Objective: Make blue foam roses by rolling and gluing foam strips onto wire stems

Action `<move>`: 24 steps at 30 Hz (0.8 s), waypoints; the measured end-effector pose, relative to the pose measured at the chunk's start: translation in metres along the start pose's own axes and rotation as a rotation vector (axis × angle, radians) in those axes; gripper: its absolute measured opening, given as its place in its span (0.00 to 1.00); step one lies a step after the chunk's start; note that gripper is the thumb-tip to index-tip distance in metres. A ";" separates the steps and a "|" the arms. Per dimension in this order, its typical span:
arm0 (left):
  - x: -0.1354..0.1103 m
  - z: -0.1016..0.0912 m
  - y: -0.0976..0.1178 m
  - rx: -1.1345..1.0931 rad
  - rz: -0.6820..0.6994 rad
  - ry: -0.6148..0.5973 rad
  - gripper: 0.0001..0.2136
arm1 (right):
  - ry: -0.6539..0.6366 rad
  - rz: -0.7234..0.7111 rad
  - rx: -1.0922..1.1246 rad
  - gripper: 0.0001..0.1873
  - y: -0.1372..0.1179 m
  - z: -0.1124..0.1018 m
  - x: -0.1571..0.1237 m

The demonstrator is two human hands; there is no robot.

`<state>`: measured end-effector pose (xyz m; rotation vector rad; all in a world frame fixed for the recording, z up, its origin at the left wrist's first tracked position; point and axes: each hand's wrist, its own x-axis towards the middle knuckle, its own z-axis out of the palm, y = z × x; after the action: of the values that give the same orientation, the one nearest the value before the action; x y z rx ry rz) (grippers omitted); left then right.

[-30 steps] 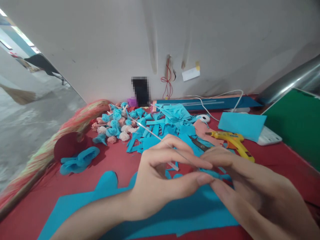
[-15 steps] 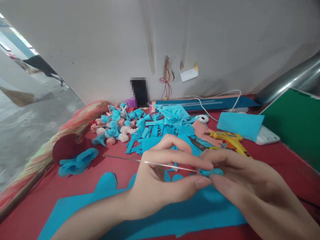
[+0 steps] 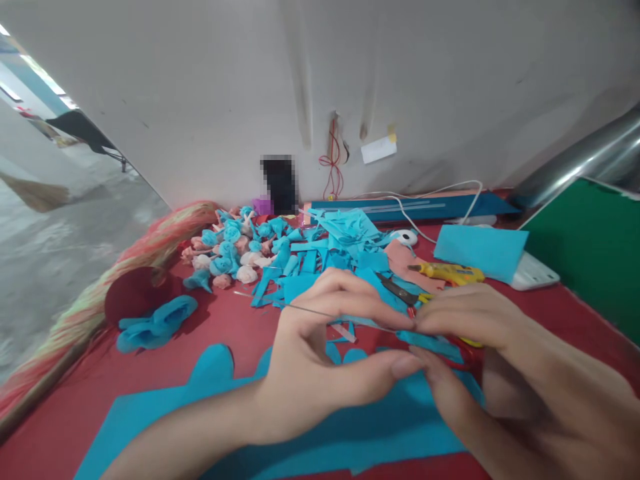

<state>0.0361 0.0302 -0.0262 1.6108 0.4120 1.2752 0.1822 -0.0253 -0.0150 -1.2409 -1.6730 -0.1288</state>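
Note:
My left hand (image 3: 320, 353) and my right hand (image 3: 490, 367) meet fingertip to fingertip low in the middle of the view, over a red table (image 3: 240, 327). Between their pinched fingers sits a small strip of blue felt (image 3: 430, 343) on the end of a thin clear stick (image 3: 310, 310), which points away to the left. Both hands are closed on this piece. A large sheet of blue felt (image 3: 210, 400) lies flat under my forearms.
A heap of blue felt scraps (image 3: 335, 247) and several small blue and pink rolled flowers (image 3: 225, 250) lie beyond my hands. A yellow glue gun (image 3: 445, 272) and scissors (image 3: 397, 290) sit to the right. Folded blue felt (image 3: 155, 320) lies left; a green board (image 3: 595, 247) right.
The stick has swung from pointing up and away to lying nearly level towards the left. My right hand has turned over the blue strip and its fingers have shifted on it.

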 end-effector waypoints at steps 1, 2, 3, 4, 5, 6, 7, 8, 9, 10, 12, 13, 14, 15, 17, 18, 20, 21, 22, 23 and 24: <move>0.000 0.000 0.001 0.008 -0.005 0.016 0.09 | 0.002 -0.008 0.000 0.05 0.000 0.001 0.000; 0.000 0.000 0.001 0.019 -0.009 0.030 0.08 | 0.001 -0.016 0.002 0.05 -0.001 0.001 0.001; 0.001 0.000 0.002 0.031 -0.011 0.038 0.07 | 0.000 -0.021 0.006 0.04 -0.001 0.002 0.002; 0.001 0.000 0.003 0.043 -0.009 0.042 0.07 | -0.001 -0.028 0.010 0.03 -0.001 0.002 0.003; 0.002 -0.001 0.003 0.057 0.000 0.042 0.06 | -0.008 -0.033 0.016 0.02 -0.001 0.002 0.003; 0.003 -0.001 0.003 0.070 0.014 0.045 0.06 | -0.008 -0.045 0.027 0.02 -0.001 0.002 0.004; 0.003 0.000 0.004 0.080 0.030 0.046 0.05 | -0.010 -0.053 0.036 0.04 -0.001 0.002 0.003; 0.004 0.000 0.004 0.087 0.048 0.048 0.04 | -0.001 -0.059 0.047 0.06 -0.001 0.002 0.003; 0.004 0.000 0.004 0.090 0.070 0.052 0.03 | 0.006 -0.059 0.062 0.07 0.000 0.002 0.002; 0.005 0.000 0.004 0.089 0.087 0.055 0.02 | 0.005 -0.047 0.076 0.08 0.000 0.003 0.002; 0.004 0.000 0.004 0.075 0.100 0.056 0.01 | -0.019 -0.002 0.090 0.08 0.001 0.003 0.001; 0.004 0.000 0.004 0.071 0.099 0.054 0.01 | -0.036 0.024 0.099 0.08 0.001 0.004 0.001; 0.004 0.000 0.003 0.072 0.092 0.053 0.01 | -0.054 0.042 0.111 0.08 0.001 0.004 0.002; 0.004 0.000 0.002 0.080 0.083 0.054 0.01 | -0.076 0.060 0.125 0.09 0.000 0.004 0.002; 0.005 0.000 0.002 0.127 0.083 0.065 0.03 | -0.112 0.088 0.174 0.09 -0.001 0.005 0.003; 0.006 0.000 0.002 0.168 0.101 0.072 0.03 | -0.141 0.108 0.202 0.09 -0.002 0.005 0.002; 0.008 -0.001 0.003 0.286 0.172 0.082 0.05 | -0.197 0.156 0.258 0.09 -0.003 0.005 0.001; 0.009 -0.002 0.005 0.370 0.225 0.082 0.05 | -0.223 0.184 0.287 0.10 -0.004 0.004 0.000; 0.010 -0.004 0.006 0.472 0.290 0.077 0.04 | -0.253 0.214 0.316 0.10 -0.005 0.004 -0.002; 0.011 -0.007 0.009 0.584 0.361 0.067 0.04 | -0.283 0.246 0.347 0.10 -0.007 0.004 -0.003; 0.012 -0.010 0.011 0.706 0.433 0.050 0.03 | -0.315 0.280 0.381 0.10 -0.008 0.004 -0.004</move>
<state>0.0291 0.0390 -0.0115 2.3571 0.6118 1.5993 0.1735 -0.0297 -0.0164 -1.2273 -1.6650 0.5577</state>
